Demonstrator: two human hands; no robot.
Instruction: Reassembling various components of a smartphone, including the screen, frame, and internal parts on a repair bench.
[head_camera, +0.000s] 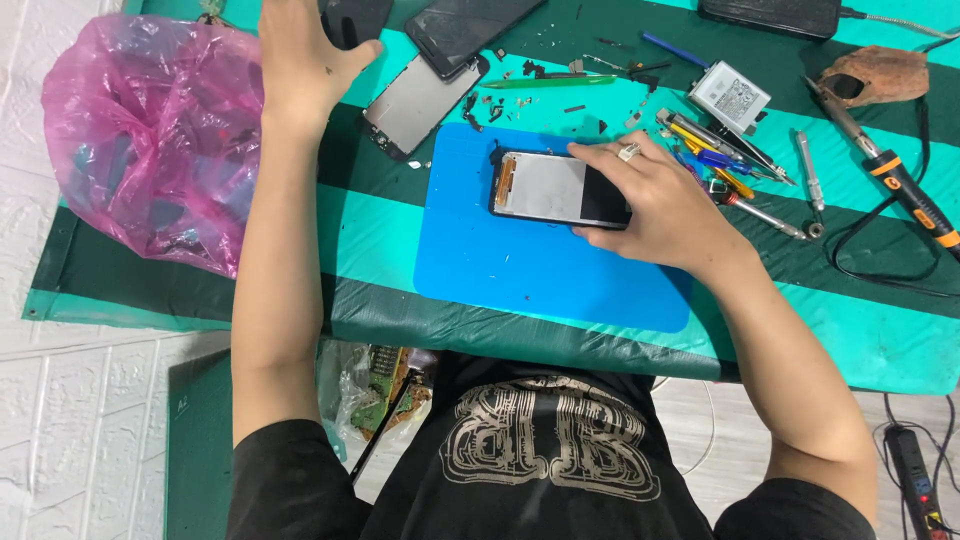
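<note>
The right hand (655, 205) lies over the right end of a dismantled phone (555, 188), fingers curled round its edge and gripping it; a ring shows on one finger. The phone rests flat on the blue mat (500, 270), near the mat's upper edge, its opened back facing up with a pale grey panel and a strip of orange flex at its left end. The blue mat lies on the green striped cover of the bench (380, 225).

The left hand (300, 55) reaches well above and left of the blue mat, fingers closed on a dark object (352, 20) at the top edge of the view; what that object is cannot be told. Just above the mat's upper left corner lies a bare screen frame (420, 105), with a black phone (465, 30) overlapping its upper end. A green pen-like tool (550, 82) lies above the mat, among small dark scraps.

Right of the mat, just beyond the right hand, sits a bunch of tweezers and screwdrivers (720, 155), with a small grey battery (730, 97) above them. Farther right lies a soldering iron (900, 185) with an orange and black grip. Well left of the mat sits a crumpled pink plastic bag (150, 140)
</note>
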